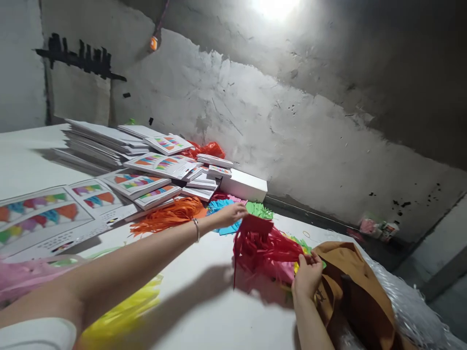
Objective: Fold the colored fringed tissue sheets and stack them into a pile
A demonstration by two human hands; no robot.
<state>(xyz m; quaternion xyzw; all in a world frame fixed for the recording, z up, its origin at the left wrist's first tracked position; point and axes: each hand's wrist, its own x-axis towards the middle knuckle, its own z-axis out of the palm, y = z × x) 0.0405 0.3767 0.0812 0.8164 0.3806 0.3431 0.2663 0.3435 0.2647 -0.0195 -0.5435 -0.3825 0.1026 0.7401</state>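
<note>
A red fringed paper tassel (257, 226) is held up over the white table, its flat band at the top and its strips spreading to the right. My left hand (235, 213) pinches the band at its left corner. Lower and to the right, my right hand (308, 273) is closed on the far ends of the red strips. Pink fringe (284, 270) shows under the red one, with bits of yellow and green fringe by my right fingers. Behind my left hand lie orange fringe (175, 211), blue fringe (219, 206) and green fringe (260, 210).
Printed flat packs (164, 165) are stacked at the left and back, next to a white box (244, 184). Yellow fringe (127, 311) lies under my left arm and pink fringe (32, 277) at the left edge. A brown bag (350, 277) and clear plastic (416, 306) are at the right.
</note>
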